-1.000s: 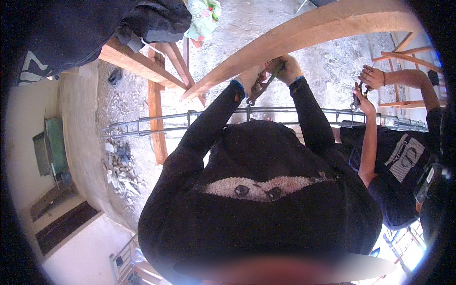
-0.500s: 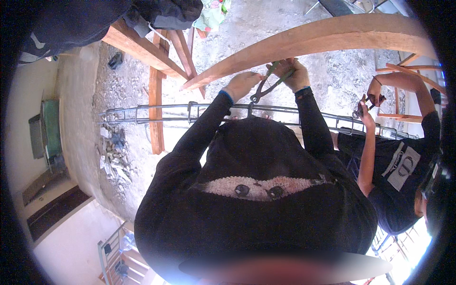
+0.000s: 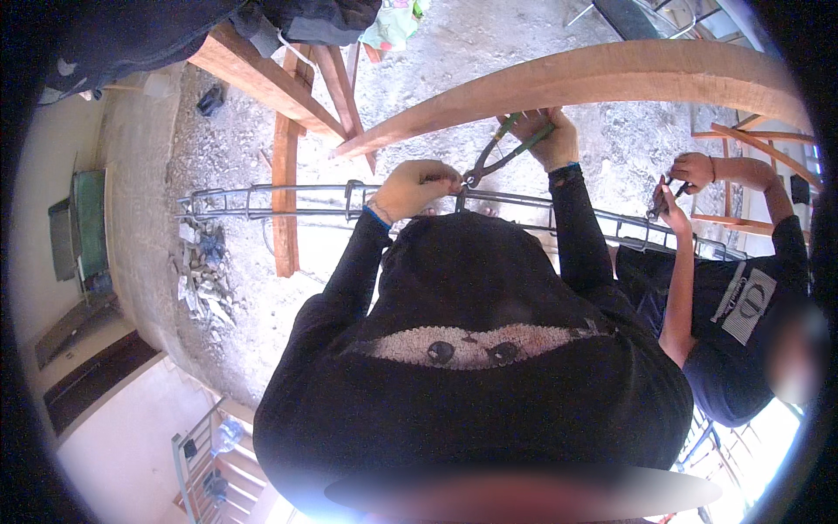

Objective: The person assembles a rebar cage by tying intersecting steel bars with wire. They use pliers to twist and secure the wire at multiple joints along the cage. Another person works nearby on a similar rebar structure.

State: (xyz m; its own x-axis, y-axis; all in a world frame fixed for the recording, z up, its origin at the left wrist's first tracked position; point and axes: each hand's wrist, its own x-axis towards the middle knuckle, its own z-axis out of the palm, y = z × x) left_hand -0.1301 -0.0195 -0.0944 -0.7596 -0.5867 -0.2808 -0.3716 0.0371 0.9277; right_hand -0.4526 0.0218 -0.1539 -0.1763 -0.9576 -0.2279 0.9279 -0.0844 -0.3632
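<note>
A long cage of steel reinforcing bars (image 3: pixel 288 205) runs left to right in front of me. My left hand (image 3: pixel 415 188) pinches a thin tie wire against the top bar near the middle. My right hand (image 3: pixel 550 135) is closed round the green handles of a pair of pincers (image 3: pixel 493 157), whose jaws bite the wire right beside my left fingers. My black sleeves and dark sweater fill the lower half of the view.
A thick wooden beam (image 3: pixel 611 79) crosses above the cage, with more timber trestles (image 3: pixel 284 148) to the left on rough concrete ground. At the right a co-worker in a black shirt (image 3: pixel 733 323) works on the same cage with another tool (image 3: pixel 663 205). Rubble (image 3: pixel 201 271) lies below-left.
My hands have shifted slightly lower and left along the cage, and my left hand has come closer to the pincers' jaws. The co-worker's hands stay at the cage.
</note>
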